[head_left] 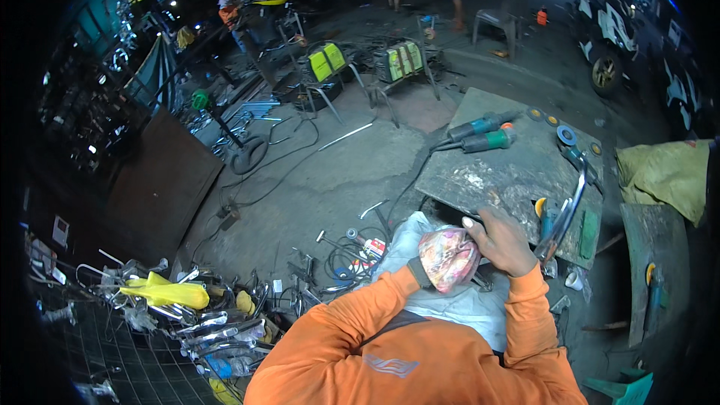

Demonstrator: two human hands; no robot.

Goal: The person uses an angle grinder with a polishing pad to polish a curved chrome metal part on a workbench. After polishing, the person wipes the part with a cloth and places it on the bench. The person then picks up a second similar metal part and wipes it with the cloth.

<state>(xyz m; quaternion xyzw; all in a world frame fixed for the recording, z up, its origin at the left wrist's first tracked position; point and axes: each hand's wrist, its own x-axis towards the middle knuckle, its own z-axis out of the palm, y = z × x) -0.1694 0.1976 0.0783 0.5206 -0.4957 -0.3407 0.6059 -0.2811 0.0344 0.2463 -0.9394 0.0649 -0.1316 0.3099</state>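
Note:
A bunched cloth (450,257) with a pink and white pattern covers my left hand (424,274); its fingers are hidden, with only a grey-green band showing near the wrist. Over the cloth's right edge is my right hand (508,244), palm down, thumb apart from the fingers. The thumb lies at the cloth's upper edge; whether it presses on it I cannot tell. A shiny bent metal tube (564,219) slants across the worn board (480,174) just right of that hand. White sheeting (409,244) lies under and around my forearms.
Angle grinders, one with a green body (487,141), another with a blue disc (567,135), rest on the board. Metal parts and a yellow wrapping (166,292) pile up at lower left. Cables cross the floor. Two machines with yellow-green panels (325,62) stand ahead; a sack (664,178) is at right.

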